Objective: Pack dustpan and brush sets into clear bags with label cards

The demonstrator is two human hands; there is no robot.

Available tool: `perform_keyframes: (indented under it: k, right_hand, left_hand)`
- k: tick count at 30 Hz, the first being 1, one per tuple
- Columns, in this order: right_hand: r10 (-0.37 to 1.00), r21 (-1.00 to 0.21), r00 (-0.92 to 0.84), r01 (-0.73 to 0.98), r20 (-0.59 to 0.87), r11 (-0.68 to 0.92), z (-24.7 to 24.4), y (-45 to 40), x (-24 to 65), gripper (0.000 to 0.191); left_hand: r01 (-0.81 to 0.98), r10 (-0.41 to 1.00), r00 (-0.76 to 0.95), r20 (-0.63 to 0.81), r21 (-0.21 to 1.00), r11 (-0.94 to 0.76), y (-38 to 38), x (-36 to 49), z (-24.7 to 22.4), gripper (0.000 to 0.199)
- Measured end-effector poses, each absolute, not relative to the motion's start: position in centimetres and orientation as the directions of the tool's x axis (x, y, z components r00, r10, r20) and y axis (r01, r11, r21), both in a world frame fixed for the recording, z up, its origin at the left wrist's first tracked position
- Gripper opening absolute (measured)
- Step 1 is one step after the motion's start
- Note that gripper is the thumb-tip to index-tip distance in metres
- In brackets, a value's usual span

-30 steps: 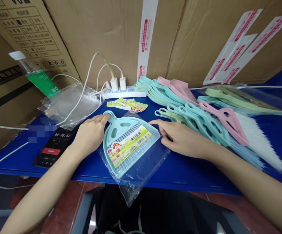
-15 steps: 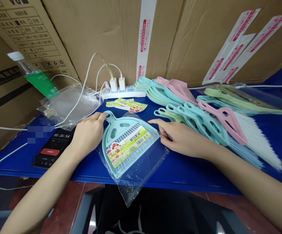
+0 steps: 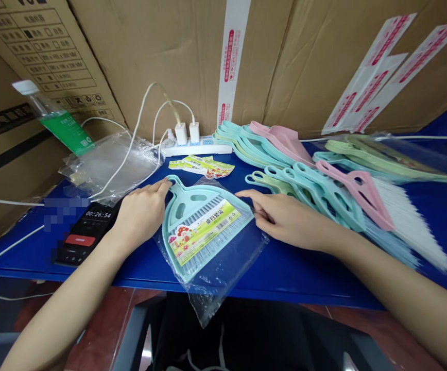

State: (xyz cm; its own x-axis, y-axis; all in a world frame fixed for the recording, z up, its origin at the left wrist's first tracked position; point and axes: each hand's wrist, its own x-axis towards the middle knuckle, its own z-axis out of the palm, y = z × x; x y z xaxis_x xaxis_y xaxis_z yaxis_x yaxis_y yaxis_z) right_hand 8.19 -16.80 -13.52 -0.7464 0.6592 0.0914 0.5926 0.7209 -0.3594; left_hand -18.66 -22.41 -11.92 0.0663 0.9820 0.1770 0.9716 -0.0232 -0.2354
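Note:
A light-blue dustpan [image 3: 185, 198] lies in a clear plastic bag [image 3: 223, 273] at the table's front edge. Inside the pan rests a brush with grey bristles [image 3: 208, 247], and a printed label card [image 3: 204, 230] covers part of it. My left hand [image 3: 144, 208] is closed at the dustpan's handle, its fingertips on the handle's left side. At the pan's right corner is my right hand [image 3: 275, 214], index finger stretched along the rim and the other fingers curled at the bag's edge. The bag's lower corner hangs over the table edge.
Behind lie loose label cards [image 3: 202, 166] and a white power strip [image 3: 200, 148]. Stacked dustpans [image 3: 262, 144] and several brushes [image 3: 324, 196] fill the right side. To the left are a phone [image 3: 86, 232], empty plastic bags [image 3: 107, 162], a bottle [image 3: 65, 129] and white cables.
Both hands and the bagged dustpan stay almost in place. The whole view has shifted very slightly.

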Motion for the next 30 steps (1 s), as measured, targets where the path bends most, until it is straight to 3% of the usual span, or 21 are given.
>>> perform_keyframes:
  k: [10,30]
  right_hand:
    - [0.670,-0.341,-0.738,0.610,0.084,0.715,-13.55,-16.71,8.25,0.048]
    - [0.663,-0.344,-0.746,0.606,0.069,0.717,-13.41,-16.77,8.24,0.048]
  left_hand:
    - [0.967,0.955,0.100,0.281,-0.255,-0.026,-22.22,-18.80,-11.87,0.043]
    - [0.966,0.980,0.080,0.182,-0.258,-0.031,-22.19,-18.52,-11.75,0.039]
